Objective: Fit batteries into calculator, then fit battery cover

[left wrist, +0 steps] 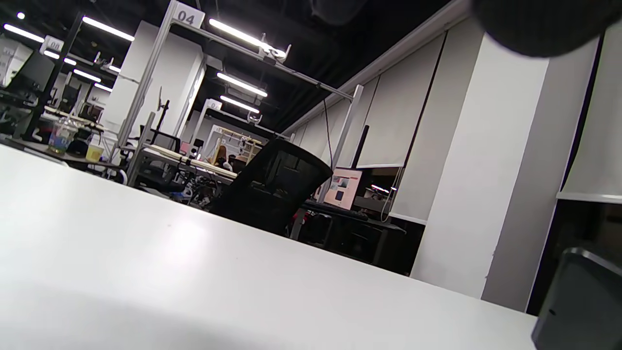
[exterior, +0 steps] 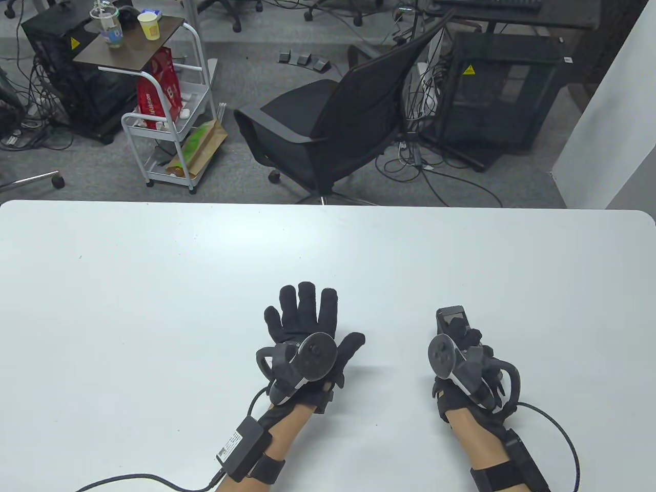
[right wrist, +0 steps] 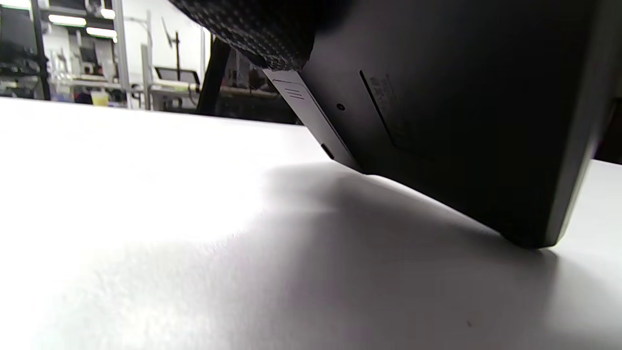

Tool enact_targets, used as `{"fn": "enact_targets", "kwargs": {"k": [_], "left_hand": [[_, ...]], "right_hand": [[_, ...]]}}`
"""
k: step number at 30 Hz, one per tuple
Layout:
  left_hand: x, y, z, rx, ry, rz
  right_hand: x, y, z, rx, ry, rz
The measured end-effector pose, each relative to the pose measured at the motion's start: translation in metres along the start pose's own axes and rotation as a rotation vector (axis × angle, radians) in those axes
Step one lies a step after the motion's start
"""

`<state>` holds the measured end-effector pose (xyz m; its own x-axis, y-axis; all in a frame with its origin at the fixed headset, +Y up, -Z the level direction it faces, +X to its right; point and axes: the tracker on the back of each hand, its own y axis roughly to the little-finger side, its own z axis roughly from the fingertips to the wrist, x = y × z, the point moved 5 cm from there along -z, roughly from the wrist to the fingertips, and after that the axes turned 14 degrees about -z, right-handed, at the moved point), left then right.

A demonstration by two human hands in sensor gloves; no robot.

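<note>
Calculator (exterior: 452,319) first: it is in the right hand (exterior: 464,366), propped steeply on one edge on the white table (exterior: 154,287), its top poking out beyond the fingers. The landmark for everything else is that calculator. The right hand grips it from the near side, fingers curled and clamped on the body, though most of them are hidden behind the tracker (exterior: 451,359) on the back of the hand. In the right wrist view the dark back of the calculator (right wrist: 461,121) fills the upper right, one bottom corner touching the tabletop, and a gloved fingertip (right wrist: 252,34) presses on it near the top. A ribbed panel that looks like the battery cover (right wrist: 311,116) runs along the left edge of the back; it seems to sit in its slot, but I cannot tell whether it is fully latched.

Well to the left of the calculator, the left hand (exterior: 307,333) lies flat, palm down, fingers spread apart and holding nothing. From the left wrist view only a dark corner of the calculator (left wrist: 578,301) shows at the lower right.

No loose batteries and no separate cover show anywhere around the calculator. My guess is that the batteries are already inside and the cover is on or nearly so, leaving at most a last press to seat it and laying the calculator down.
</note>
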<state>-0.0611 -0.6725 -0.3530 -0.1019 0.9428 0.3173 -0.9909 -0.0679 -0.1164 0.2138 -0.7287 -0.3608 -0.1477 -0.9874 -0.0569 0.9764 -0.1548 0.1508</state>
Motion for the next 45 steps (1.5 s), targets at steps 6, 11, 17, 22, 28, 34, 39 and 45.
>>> {"fn": "enact_targets", "kwargs": {"k": [6,11,17,22,28,34,39,45], "left_hand": [[0.011,-0.01,-0.002,-0.03,0.026,-0.049],[0.014,-0.014,0.007,-0.058,0.111,-0.117],[0.001,-0.007,0.029,-0.058,0.151,-0.127],[-0.014,-0.001,0.031,-0.049,0.19,-0.133],[-0.017,0.006,0.033,-0.032,0.183,-0.132],[-0.017,0.009,0.032,-0.03,0.172,-0.131],[-0.013,0.011,0.028,-0.045,0.131,-0.173],[-0.017,0.018,0.026,-0.046,0.189,-0.146]], "right_hand": [[0.011,-0.005,-0.004,0.01,-0.075,0.03],[0.013,-0.005,-0.007,-0.003,-0.111,-0.005],[0.016,-0.007,-0.013,-0.035,-0.076,0.037],[0.021,-0.008,-0.016,-0.069,-0.041,0.061],[0.03,-0.014,-0.015,-0.072,-0.06,0.086],[0.03,-0.012,-0.015,-0.064,-0.077,0.055],[0.025,-0.006,-0.015,-0.049,-0.113,-0.029],[-0.01,-0.015,0.005,-0.247,0.003,-0.172]]}}
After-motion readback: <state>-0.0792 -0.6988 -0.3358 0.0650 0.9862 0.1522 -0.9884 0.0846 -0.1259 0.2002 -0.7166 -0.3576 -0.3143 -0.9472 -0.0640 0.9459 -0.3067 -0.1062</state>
